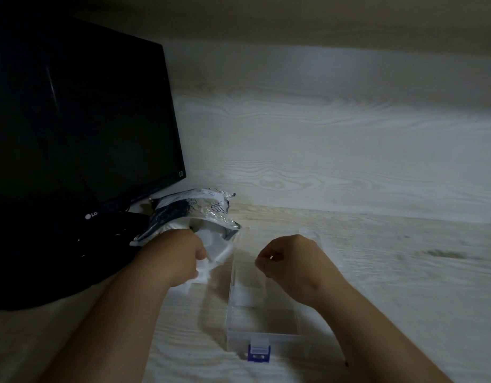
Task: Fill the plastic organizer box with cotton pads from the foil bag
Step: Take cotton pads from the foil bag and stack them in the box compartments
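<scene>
White "LG" logo on the black monitor's (81, 120) lower bezel.

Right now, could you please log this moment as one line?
left hand: grips cotton pads at foil bag mouth | right hand: fingers curled above organizer box, hold unclear

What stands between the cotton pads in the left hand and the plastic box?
Nothing lies on the table between the cotton pads in the left hand and the plastic box. Only the right hand hangs above the box's far end, so it partly covers that part.
</scene>
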`<action>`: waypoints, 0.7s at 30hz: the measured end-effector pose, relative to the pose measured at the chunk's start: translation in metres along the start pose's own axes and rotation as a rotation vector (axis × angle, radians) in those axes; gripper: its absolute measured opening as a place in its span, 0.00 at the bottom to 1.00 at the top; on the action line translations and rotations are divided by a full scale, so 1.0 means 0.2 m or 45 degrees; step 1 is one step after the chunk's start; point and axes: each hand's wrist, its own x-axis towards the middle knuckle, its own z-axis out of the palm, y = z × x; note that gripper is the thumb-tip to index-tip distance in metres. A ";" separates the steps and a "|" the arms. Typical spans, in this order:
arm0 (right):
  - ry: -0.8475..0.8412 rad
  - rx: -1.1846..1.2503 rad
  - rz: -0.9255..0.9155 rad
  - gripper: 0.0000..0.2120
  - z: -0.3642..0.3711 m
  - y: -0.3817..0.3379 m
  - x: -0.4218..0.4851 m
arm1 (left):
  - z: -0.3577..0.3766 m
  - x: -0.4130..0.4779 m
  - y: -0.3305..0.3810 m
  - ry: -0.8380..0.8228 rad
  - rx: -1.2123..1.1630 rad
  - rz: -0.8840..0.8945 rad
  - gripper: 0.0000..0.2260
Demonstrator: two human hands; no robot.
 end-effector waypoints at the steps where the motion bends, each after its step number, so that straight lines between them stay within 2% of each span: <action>1: 0.001 0.003 0.001 0.07 0.00 0.00 0.00 | 0.01 0.01 -0.01 0.003 -0.019 -0.002 0.17; 8: -0.016 -0.012 -0.004 0.08 0.00 -0.01 -0.01 | 0.01 0.03 -0.01 0.026 0.018 0.025 0.17; 15: -0.022 -0.008 -0.002 0.08 0.00 -0.01 0.00 | 0.01 0.02 0.01 0.209 0.096 -0.004 0.18; 21: -0.015 0.003 0.003 0.08 0.00 -0.01 0.00 | -0.05 0.02 0.04 0.415 0.097 -0.152 0.10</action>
